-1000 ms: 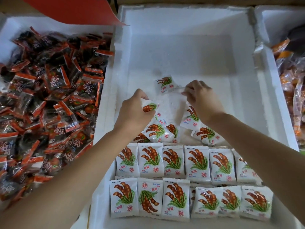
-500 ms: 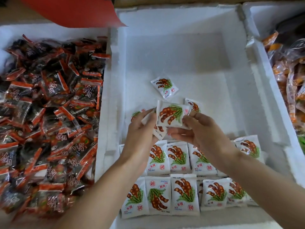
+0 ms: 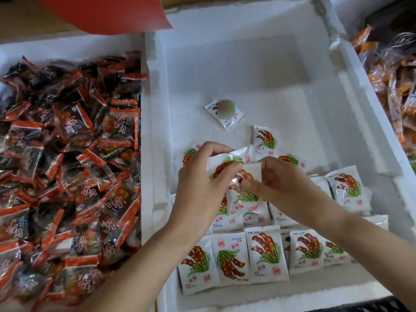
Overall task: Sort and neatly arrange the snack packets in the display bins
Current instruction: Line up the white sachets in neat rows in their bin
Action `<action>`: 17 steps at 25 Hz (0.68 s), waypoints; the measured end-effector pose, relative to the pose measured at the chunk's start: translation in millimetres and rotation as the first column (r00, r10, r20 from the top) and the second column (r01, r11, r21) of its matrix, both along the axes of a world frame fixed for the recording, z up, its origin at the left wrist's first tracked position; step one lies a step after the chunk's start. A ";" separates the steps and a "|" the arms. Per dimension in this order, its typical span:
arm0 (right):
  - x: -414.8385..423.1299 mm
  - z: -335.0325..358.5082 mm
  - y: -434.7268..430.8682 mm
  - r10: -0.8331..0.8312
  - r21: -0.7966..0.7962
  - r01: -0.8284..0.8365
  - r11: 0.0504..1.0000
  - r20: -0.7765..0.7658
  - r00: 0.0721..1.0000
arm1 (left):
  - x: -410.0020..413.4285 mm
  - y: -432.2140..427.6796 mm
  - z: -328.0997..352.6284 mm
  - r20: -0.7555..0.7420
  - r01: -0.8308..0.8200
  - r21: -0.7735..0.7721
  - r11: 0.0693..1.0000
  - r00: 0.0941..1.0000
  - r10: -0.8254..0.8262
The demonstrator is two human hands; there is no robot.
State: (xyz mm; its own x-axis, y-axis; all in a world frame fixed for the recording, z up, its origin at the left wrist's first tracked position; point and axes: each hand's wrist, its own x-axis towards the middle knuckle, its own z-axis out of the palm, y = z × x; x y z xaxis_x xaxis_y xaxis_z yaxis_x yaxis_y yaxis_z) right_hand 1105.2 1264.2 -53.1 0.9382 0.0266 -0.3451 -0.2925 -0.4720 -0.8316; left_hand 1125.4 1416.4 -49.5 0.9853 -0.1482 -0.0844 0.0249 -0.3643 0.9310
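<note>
Fingers (image 3: 213, 148) of the left hand (image 3: 200, 181) curl over the top edge of a white packet (image 3: 221, 167), and the right hand (image 3: 286, 185) pinches a white edge at its right end. The packet is held at mid-frame over the middle bin (image 3: 292, 104), printed face up, long axis running left to right. Loose packets (image 3: 264, 140) lie just behind it, with neat rows (image 3: 231, 260) toward the lower edge. A lone packet (image 3: 225, 113) sits askew higher up. Dark red packets (image 3: 67, 154) are heaped at the left, orange ones (image 3: 391, 86) at the far right.
</note>
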 end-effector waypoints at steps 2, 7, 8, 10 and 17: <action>3.5 0.7 -7.8 0.020 -0.029 -0.020 0.999 -0.010 1.000 | 4.1 -0.4 4.4 0.010 -0.012 -0.019 1.000 1.000 0.012; 10.2 -16.7 -28.7 0.069 -0.300 -0.070 0.951 -0.014 0.998 | 18.2 14.0 1.8 0.069 -0.111 0.042 0.993 0.992 0.108; 10.1 -23.8 -28.8 0.105 -0.327 -0.109 0.939 -0.031 0.994 | 17.5 15.1 -0.2 0.058 -0.107 0.055 0.993 0.993 0.103; 8.6 -34.0 -25.5 0.155 -0.325 -0.163 0.932 -0.052 0.987 | 13.4 14.8 -3.9 0.029 -0.095 0.062 0.994 0.995 0.094; -0.2 -41.1 -18.2 0.205 -0.430 -0.139 0.892 0.110 0.973 | 1.8 13.2 -10.9 -0.070 -0.070 -0.028 0.997 0.995 0.068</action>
State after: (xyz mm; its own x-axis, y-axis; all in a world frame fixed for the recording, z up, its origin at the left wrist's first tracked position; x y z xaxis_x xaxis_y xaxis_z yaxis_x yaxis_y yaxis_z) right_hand 1104.9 1246.0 -94.2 0.9731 0.0765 -0.2175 -0.0642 -0.8161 -0.5743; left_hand 1127.2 1429.6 -60.4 0.9853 -0.0835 -0.1487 0.1133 -0.3315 0.9366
